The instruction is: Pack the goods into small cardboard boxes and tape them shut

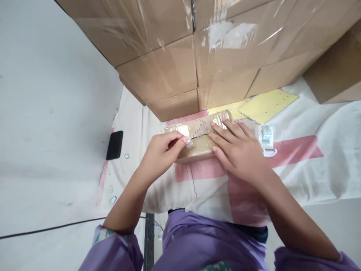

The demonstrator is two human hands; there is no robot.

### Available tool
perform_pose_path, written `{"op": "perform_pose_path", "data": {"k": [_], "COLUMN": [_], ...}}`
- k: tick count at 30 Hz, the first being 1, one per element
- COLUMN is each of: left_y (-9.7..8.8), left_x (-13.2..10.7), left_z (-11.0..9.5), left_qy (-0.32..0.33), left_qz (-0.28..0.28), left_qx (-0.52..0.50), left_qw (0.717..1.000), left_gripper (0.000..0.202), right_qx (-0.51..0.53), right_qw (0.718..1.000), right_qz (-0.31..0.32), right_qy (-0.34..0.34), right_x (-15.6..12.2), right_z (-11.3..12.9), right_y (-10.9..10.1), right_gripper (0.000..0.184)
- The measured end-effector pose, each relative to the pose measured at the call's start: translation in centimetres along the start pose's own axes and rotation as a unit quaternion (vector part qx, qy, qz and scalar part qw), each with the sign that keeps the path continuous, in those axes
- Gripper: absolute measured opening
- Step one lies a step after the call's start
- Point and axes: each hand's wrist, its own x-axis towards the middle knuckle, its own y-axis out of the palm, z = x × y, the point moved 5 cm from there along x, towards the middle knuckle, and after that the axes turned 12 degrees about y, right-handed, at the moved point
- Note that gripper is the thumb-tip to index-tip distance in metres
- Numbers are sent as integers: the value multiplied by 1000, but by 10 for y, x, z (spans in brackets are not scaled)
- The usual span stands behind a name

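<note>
**Wrinkle risk in close quarters**

From my remote seat I see the left hand point(160, 153) pinching clear tape point(190, 143) over the box point(199, 148) on the cloth point(304, 173); the right hand point(243, 150) lies spread, not gripping, on its top. A crooked pull could crease the tape, I judge. Stacked cartons point(169, 71) crowd the far side; yellow cards point(267, 106) lie near.

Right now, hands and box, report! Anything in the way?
Left fingers pinched at clear tape. Right fingers spread on small box. Stacked cartons close beyond.
</note>
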Motion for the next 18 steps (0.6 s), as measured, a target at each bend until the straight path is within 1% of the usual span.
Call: {"op": "perform_pose_path", "data": {"k": [2,5,8,9,11,15,16,18], "left_y": [5,10,21,24,29,28,28,28], "left_x": [14,36,49,51,53,54,54,53], "left_z": [-2,-5,-2,0,3,5,4,2], "left_qy": [17,37,28,20,4,-10,-12,-15], "left_qz": [76,137,213,230,235,176,168,168], "left_qx": [2,3,-33,-42,-45,9,26,57], "left_qw": [997,990,976,972,971,984,985,984], "left_gripper": [31,25,18,17,17,21,22,21], "right_qx": [8,23,38,41,43,45,47,49], "right_qw": [1000,1000,999,999,999,998,998,998], "right_qz": [-6,-12,-14,-17,-20,-23,-23,-26], "right_qy": [4,10,17,19,26,38,40,43], "right_x": [-6,-10,-8,-7,-5,-5,-6,-7], "right_z": [0,-1,-2,-3,-3,-2,-2,-2], "right_y": [1,-1,-1,-1,-1,0,0,0], "right_gripper": [41,41,40,40,39,39,39,39]}}
